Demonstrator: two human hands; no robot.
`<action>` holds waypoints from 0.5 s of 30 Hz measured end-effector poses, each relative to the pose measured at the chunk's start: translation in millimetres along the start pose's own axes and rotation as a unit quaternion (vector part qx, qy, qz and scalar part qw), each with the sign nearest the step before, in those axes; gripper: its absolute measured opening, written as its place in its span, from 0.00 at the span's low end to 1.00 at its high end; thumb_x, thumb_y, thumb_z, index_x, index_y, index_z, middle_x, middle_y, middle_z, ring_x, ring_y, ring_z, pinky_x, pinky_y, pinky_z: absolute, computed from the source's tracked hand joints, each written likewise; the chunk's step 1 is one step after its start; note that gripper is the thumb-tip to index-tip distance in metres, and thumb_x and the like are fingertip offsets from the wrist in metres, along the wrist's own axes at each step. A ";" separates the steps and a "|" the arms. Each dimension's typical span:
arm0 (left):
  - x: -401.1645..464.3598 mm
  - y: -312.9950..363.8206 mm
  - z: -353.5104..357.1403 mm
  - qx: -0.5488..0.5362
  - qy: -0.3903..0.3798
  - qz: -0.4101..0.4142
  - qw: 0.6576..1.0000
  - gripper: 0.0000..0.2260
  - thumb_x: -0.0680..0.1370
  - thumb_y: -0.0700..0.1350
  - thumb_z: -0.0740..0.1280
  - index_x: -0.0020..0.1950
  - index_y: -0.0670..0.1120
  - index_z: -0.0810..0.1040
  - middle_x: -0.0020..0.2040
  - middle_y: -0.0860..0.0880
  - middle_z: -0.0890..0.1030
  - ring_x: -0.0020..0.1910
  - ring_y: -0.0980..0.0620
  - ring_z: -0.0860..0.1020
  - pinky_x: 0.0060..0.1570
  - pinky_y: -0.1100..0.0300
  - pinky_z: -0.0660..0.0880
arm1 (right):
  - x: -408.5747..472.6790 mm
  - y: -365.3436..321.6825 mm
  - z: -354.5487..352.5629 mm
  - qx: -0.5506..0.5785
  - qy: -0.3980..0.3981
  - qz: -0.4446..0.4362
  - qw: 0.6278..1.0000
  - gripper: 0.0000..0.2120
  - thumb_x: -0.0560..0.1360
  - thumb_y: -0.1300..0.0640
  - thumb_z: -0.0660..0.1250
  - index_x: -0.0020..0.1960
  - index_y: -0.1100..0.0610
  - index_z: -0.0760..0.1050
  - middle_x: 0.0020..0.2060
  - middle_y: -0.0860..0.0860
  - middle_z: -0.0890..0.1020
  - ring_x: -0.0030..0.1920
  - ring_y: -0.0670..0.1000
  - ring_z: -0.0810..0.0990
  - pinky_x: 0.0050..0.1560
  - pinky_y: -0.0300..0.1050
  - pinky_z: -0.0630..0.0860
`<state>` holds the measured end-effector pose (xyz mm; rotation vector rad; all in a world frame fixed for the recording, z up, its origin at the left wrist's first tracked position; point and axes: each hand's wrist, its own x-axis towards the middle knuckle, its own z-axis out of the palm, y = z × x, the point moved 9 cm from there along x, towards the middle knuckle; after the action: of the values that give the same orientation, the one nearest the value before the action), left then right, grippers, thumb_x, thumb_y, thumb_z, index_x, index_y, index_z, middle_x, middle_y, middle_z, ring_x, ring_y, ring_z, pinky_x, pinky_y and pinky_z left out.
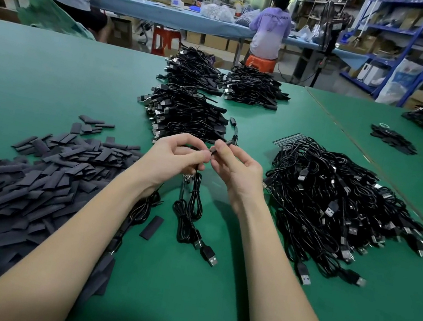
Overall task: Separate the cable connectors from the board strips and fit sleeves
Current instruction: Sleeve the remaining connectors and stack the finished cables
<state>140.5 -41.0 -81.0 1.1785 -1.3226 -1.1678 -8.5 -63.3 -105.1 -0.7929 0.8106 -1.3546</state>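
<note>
My left hand (177, 154) and right hand (234, 168) each pinch one cable end (213, 150) above the counter (51, 72). Beyond it lie finished bundles (184, 116); right of it, a big unprocessed heap (337, 206); left, unused sleeves (34, 175).

faint pale lettering across lilac hoodie (273, 22) back, not clearly legible

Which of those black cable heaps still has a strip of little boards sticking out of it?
The loose cable heap just right of the right hand: a board strip pokes from its far edge. The three neat bundles beyond the hands show none.
</note>
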 end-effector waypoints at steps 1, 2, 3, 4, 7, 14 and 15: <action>-0.7 -1.3 -1.2 0.003 0.000 -0.005 1.000 0.05 0.77 0.39 0.73 0.52 0.42 0.82 0.43 0.42 0.86 0.41 0.53 0.82 0.43 0.65 0.79 | 0.9 1.7 -2.0 0.001 0.010 0.001 1.000 0.15 0.73 0.63 0.78 0.56 0.66 0.79 0.41 0.56 0.87 0.39 0.49 0.86 0.45 0.38 0.82; -0.9 -2.4 -3.3 0.003 0.008 -0.009 1.000 0.04 0.77 0.38 0.73 0.51 0.43 0.83 0.41 0.43 0.86 0.41 0.53 0.82 0.43 0.65 0.79 | 1.6 3.5 -2.5 -0.001 0.016 0.001 1.000 0.16 0.73 0.63 0.78 0.57 0.67 0.79 0.42 0.56 0.87 0.40 0.50 0.86 0.46 0.39 0.82; -1.1 -3.1 -5.5 0.006 0.019 -0.012 1.000 0.05 0.76 0.36 0.74 0.50 0.43 0.83 0.40 0.43 0.86 0.40 0.53 0.82 0.42 0.65 0.79 | 2.0 5.2 -2.3 -0.005 0.016 0.001 1.000 0.15 0.73 0.63 0.78 0.56 0.67 0.79 0.41 0.55 0.87 0.40 0.50 0.86 0.46 0.39 0.82; -1.5 -3.3 -7.5 0.010 0.031 -0.013 0.999 0.05 0.75 0.36 0.74 0.49 0.43 0.83 0.39 0.43 0.85 0.39 0.53 0.82 0.41 0.65 0.79 | 2.3 6.5 -1.5 -0.012 0.012 -0.001 1.000 0.13 0.73 0.63 0.78 0.54 0.66 0.80 0.41 0.55 0.87 0.40 0.50 0.86 0.46 0.39 0.83; -2.9 -4.8 -10.1 -0.018 0.048 -0.023 0.998 0.05 0.73 0.34 0.76 0.47 0.41 0.84 0.38 0.44 0.86 0.37 0.53 0.83 0.40 0.66 0.79 | 3.5 8.1 0.7 -0.032 0.001 -0.007 0.999 0.11 0.73 0.63 0.78 0.52 0.65 0.80 0.40 0.55 0.88 0.41 0.51 0.87 0.46 0.40 0.83; -3.6 -8.1 -5.9 -0.066 0.055 -0.034 0.996 0.06 0.73 0.38 0.77 0.47 0.42 0.82 0.38 0.43 0.86 0.37 0.54 0.83 0.36 0.68 0.78 | -1.2 -1.6 5.7 -0.076 0.003 -0.070 0.995 0.16 0.76 0.62 0.75 0.61 0.56 0.77 0.39 0.56 0.87 0.38 0.51 0.86 0.43 0.42 0.83; -3.3 -9.3 -5.1 -0.075 0.058 -0.037 0.995 0.06 0.73 0.38 0.77 0.46 0.43 0.81 0.38 0.44 0.86 0.36 0.54 0.83 0.36 0.68 0.78 | -1.9 -3.7 6.8 -0.082 0.005 -0.086 0.993 0.14 0.76 0.62 0.75 0.60 0.55 0.77 0.38 0.55 0.87 0.38 0.50 0.86 0.42 0.43 0.83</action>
<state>146.4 -38.6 -90.2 1.1746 -1.0936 -1.2119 -4.6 -61.4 -98.4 -1.0045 0.8861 -1.4570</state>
